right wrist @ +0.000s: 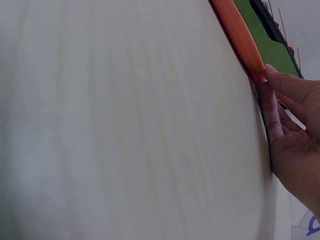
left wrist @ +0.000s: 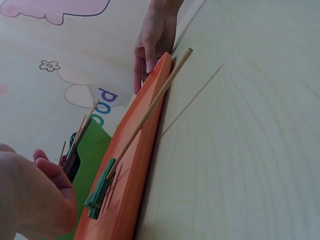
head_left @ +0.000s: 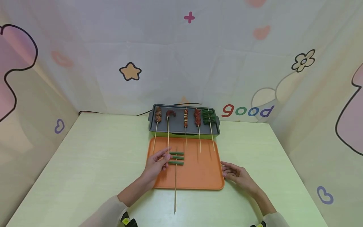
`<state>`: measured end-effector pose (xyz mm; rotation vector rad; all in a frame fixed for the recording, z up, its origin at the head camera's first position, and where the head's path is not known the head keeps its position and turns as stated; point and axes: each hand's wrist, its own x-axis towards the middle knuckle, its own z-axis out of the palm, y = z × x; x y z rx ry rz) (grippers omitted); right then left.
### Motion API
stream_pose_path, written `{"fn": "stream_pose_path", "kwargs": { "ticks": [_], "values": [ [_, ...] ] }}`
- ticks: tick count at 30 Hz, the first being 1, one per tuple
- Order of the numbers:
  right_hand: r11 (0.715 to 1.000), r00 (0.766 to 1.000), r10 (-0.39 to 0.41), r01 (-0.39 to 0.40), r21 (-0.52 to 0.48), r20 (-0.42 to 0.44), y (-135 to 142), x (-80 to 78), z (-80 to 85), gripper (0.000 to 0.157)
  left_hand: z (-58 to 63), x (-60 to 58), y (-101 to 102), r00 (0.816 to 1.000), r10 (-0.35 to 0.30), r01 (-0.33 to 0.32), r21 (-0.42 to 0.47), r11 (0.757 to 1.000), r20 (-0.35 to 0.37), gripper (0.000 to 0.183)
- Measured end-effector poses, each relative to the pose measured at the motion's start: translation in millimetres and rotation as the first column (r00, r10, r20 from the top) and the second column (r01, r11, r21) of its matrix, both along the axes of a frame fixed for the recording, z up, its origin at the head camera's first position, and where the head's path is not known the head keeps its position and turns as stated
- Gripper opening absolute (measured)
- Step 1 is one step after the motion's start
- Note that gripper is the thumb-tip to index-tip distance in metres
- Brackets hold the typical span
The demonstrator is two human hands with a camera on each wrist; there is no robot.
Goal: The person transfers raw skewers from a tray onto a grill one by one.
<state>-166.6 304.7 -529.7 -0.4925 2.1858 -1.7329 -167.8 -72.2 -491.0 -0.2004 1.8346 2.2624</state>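
My left hand (head_left: 154, 164) is over the left part of an orange tray (head_left: 201, 173), thumb and forefinger pinching the lower end of a stick whose curled reddish-brown piece (head_left: 170, 113) lies on the grill plate. Beside those fingers, a skewer of green bean-like pieces (head_left: 178, 158) rests on the tray, its stick sticking out past the front edge. In the left wrist view this green skewer (left wrist: 102, 187) shows near the left hand (left wrist: 35, 192), whose pinch is hidden there. At the tray's right rim, my right hand (head_left: 238, 176) grips the edge, thumb on top in the right wrist view.
A green electric grill (head_left: 184, 135) with a dark plate stands behind the tray. Several other skewers, including meat (head_left: 197, 117) and green leaves (head_left: 209, 116), lie across it with sticks reaching over the tray. A black cable (head_left: 144, 113) runs behind. Printed curtains enclose the pale table (head_left: 99, 164).
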Motion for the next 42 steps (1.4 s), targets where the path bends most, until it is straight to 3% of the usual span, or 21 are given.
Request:
{"fn": "stream_pose_path", "kwargs": {
  "ticks": [11, 19, 23, 28, 31, 37, 42],
  "values": [
    [1.0, 1.0, -0.015, 0.015, 0.018, 0.0, -0.2, 1.1, 1.2, 0.052, -3.1, -8.0, 7.0, 0.996, 0.094, -0.094, 0.004, 0.996, 0.0, 0.041],
    [1.0, 1.0, -0.013, 0.014, 0.016, -0.007, -0.7, 0.6, 2.0, 0.053, -5.0, -13.5, 7.2, 0.993, 0.121, -0.121, 0.002, 0.993, 0.004, 0.038],
    [1.0, 1.0, -0.016, 0.016, 0.019, -0.006, 0.0, 0.9, 2.5, 0.053, -4.9, -10.4, 6.6, 0.995, 0.103, -0.103, -0.011, 0.995, 0.019, 0.038],
    [1.0, 1.0, -0.008, 0.008, 0.014, -0.006, 0.1, 1.0, 2.2, 0.053, -0.7, 5.6, 1.8, 0.996, -0.031, 0.04, -0.097, 0.994, 0.088, 0.035],
    [1.0, 1.0, -0.005, 0.005, 0.011, -0.012, -1.1, 0.1, 1.6, 0.053, 0.7, 17.5, -5.8, 0.982, -0.157, 0.172, -0.145, 0.974, 0.106, 0.035],
    [0.999, 1.0, -0.01, 0.01, 0.03, -0.008, -3.1, -1.1, 2.7, 0.053, -1.4, 42.2, -28.2, 0.919, -0.386, 0.394, -0.166, 0.904, 0.082, 0.04],
    [0.998, 1.0, -0.017, 0.017, 0.055, 0.015, -3.0, -0.2, 5.5, 0.053, -4.1, 60.8, -40.3, 0.873, -0.48, 0.487, -0.142, 0.862, 0.084, 0.039]
  ]
}}
